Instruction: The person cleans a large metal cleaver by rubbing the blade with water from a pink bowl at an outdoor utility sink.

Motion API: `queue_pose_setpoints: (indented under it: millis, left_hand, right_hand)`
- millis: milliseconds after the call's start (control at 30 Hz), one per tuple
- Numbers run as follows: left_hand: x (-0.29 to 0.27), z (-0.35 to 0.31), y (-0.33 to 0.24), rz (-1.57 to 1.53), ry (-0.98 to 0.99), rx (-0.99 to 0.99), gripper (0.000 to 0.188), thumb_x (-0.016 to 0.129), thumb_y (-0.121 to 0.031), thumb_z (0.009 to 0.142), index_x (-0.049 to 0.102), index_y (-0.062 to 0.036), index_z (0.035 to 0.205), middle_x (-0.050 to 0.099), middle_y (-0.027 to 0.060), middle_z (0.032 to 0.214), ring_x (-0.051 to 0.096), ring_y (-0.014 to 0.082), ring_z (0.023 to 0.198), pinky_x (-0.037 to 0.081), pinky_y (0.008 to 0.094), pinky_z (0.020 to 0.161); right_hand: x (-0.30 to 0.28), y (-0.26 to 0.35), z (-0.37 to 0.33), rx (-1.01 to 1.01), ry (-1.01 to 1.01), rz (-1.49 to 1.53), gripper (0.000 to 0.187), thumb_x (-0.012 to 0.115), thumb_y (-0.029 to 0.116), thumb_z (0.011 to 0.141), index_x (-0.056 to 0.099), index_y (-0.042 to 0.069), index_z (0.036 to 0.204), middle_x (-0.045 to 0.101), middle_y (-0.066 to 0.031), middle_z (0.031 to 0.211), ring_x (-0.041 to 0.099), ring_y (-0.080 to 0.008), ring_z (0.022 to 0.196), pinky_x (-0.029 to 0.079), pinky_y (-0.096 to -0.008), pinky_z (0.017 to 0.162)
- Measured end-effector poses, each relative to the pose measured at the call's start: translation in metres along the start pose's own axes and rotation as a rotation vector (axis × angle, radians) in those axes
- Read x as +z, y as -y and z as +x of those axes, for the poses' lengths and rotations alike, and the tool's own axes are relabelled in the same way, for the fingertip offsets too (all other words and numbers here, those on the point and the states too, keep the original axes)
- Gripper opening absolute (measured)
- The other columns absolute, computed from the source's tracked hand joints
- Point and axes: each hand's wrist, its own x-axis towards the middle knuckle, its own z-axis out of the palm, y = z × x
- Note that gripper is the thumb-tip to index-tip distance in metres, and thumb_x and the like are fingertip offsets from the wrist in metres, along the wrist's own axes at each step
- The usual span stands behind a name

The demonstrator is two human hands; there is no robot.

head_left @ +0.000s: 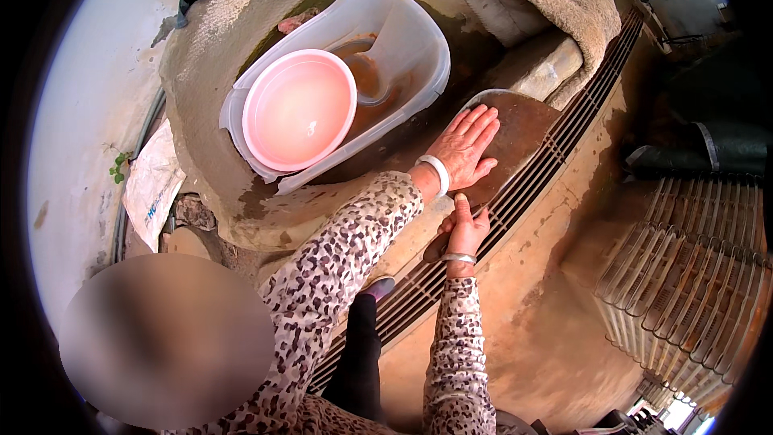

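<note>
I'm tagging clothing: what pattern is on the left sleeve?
Leopard-like spots, dark and tan on pale fabric; the left sleeve shows best in the head view.

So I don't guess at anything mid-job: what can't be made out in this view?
All in the head view:
Brown blade: part covered by the left hand.
Handle: part hidden in the right hand.
Clear tub: floor under the pink basin, hidden by it.
Lower left: masked by a blurred oval.
Wire rack: right side cut off by the dark rim.
</note>
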Motion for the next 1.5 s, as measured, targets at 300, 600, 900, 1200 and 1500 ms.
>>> queue_pose_setpoints:
  millis: [300, 600, 900, 1200, 1500]
  left_hand:
    - [-0.001, -0.039, -0.013, -0.006, 0.068, -0.049, 0.076, 0.067, -0.031, 0.085, 0.034, 0.0032, 0.146, 0.028, 0.0197, 0.156, 0.024, 0.0368, 0.146, 0.020, 0.0487, 0.121]
    - [-0.006, -0.088, -0.051, -0.016, 0.241, -0.047, 0.081, 0.063, -0.039, 0.088, 0.030, 0.0041, 0.149, 0.022, 0.0199, 0.159, 0.018, 0.0351, 0.149, 0.015, 0.0457, 0.122]
    - [0.001, -0.053, -0.025, 0.031, 0.151, -0.029, 0.078, 0.063, -0.035, 0.088, 0.030, 0.0036, 0.148, 0.024, 0.0197, 0.159, 0.018, 0.0361, 0.148, 0.017, 0.0472, 0.122]
    - [-0.011, -0.015, -0.009, 0.097, 0.047, -0.115, 0.076, 0.064, -0.029, 0.087, 0.031, 0.0036, 0.147, 0.025, 0.0203, 0.157, 0.022, 0.0380, 0.147, 0.020, 0.0490, 0.121]
    - [-0.011, -0.059, -0.024, 0.012, 0.099, -0.115, 0.077, 0.064, -0.032, 0.087, 0.031, 0.0034, 0.148, 0.025, 0.0205, 0.158, 0.021, 0.0388, 0.147, 0.019, 0.0506, 0.120]
  right_hand:
    - [-0.014, -0.025, -0.026, 0.059, -0.030, -0.009, 0.020, 0.066, 0.012, 0.093, 0.053, 0.003, 0.106, 0.049, -0.0002, 0.057, 0.044, -0.0110, 0.039, 0.039, -0.0276, 0.037]
    - [-0.038, -0.045, -0.086, 0.105, -0.099, -0.036, 0.015, 0.065, 0.009, 0.093, 0.054, 0.004, 0.102, 0.051, -0.0024, 0.056, 0.045, -0.0130, 0.038, 0.041, -0.0291, 0.036]
    - [-0.024, -0.033, -0.040, 0.109, -0.042, 0.033, 0.020, 0.067, 0.010, 0.092, 0.053, 0.004, 0.106, 0.049, -0.0015, 0.058, 0.045, -0.0138, 0.038, 0.041, -0.0302, 0.036]
    - [-0.003, 0.005, -0.007, 0.059, 0.052, -0.039, 0.019, 0.069, 0.013, 0.091, 0.051, 0.005, 0.091, 0.049, -0.0013, 0.057, 0.045, -0.0127, 0.039, 0.040, -0.0295, 0.036]
    - [-0.023, -0.029, -0.041, 0.087, 0.002, -0.090, 0.019, 0.068, 0.014, 0.092, 0.053, 0.003, 0.098, 0.050, -0.0014, 0.058, 0.046, -0.0129, 0.039, 0.041, -0.0285, 0.036]
